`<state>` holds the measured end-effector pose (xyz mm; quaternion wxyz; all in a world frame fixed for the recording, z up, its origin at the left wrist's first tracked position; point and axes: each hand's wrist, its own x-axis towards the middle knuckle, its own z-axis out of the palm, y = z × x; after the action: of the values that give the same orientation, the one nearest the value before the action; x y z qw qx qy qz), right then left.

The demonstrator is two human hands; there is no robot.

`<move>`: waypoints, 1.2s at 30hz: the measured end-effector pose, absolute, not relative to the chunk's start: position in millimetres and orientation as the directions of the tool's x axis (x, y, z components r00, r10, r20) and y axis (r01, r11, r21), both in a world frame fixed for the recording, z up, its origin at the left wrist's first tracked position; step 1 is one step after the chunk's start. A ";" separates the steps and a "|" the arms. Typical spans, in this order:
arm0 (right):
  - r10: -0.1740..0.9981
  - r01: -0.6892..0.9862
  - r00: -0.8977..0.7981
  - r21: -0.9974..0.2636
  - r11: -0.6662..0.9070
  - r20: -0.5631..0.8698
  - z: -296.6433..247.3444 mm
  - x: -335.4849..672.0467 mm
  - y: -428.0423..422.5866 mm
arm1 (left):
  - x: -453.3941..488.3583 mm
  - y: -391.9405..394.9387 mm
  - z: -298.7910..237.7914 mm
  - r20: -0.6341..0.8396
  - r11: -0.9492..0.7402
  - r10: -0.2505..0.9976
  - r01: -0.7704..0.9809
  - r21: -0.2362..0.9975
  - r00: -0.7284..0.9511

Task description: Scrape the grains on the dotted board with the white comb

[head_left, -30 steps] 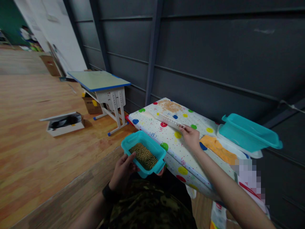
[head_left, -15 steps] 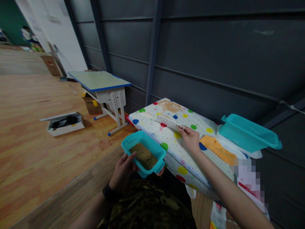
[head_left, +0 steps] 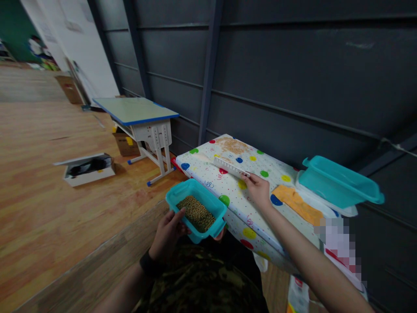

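My left hand (head_left: 167, 234) grips a small teal tub (head_left: 195, 209) filled with greenish beans, held just off the near edge of a table covered in a white cloth with coloured dots (head_left: 234, 195). My right hand (head_left: 259, 189) reaches over the cloth and pinches the near end of a long white slotted strip (head_left: 230, 166) lying flat on it. Beyond the strip a patch of loose tan grains (head_left: 233, 145) is spread on the cloth.
A larger teal tub (head_left: 339, 182) stands on a white lid at the table's right, beside an orange cloth (head_left: 296, 202). A dark grey wall rises behind. A blue-edged desk (head_left: 137, 111) and an open white box (head_left: 87, 168) stand on the wooden floor at left.
My right hand and the white strip have slid slightly left and toward me across the cloth. The left hand and its tub have stayed still.
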<state>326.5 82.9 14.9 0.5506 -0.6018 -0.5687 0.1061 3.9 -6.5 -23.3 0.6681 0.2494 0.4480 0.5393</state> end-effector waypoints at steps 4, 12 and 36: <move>0.820 0.554 0.308 -0.791 0.259 0.484 15.6 325.6 80.7 | 3.7 -6.9 -22.2 -0.323 0.286 0.946 -0.507 0.813 0.017; 0.803 0.543 0.332 -0.796 0.265 0.494 18.7 322.0 78.1 | 4.2 -6.6 -21.4 -0.330 0.296 0.944 -0.500 0.814 0.021; 0.686 0.679 0.076 -0.541 0.495 0.724 33.9 290.2 25.6 | 3.8 -9.3 -20.2 -0.349 0.314 0.937 -0.497 0.809 0.026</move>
<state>290.2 25.6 33.9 0.5348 -0.5023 -0.6795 0.0032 3.8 -9.3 -20.2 0.6734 0.2437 0.4514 0.5323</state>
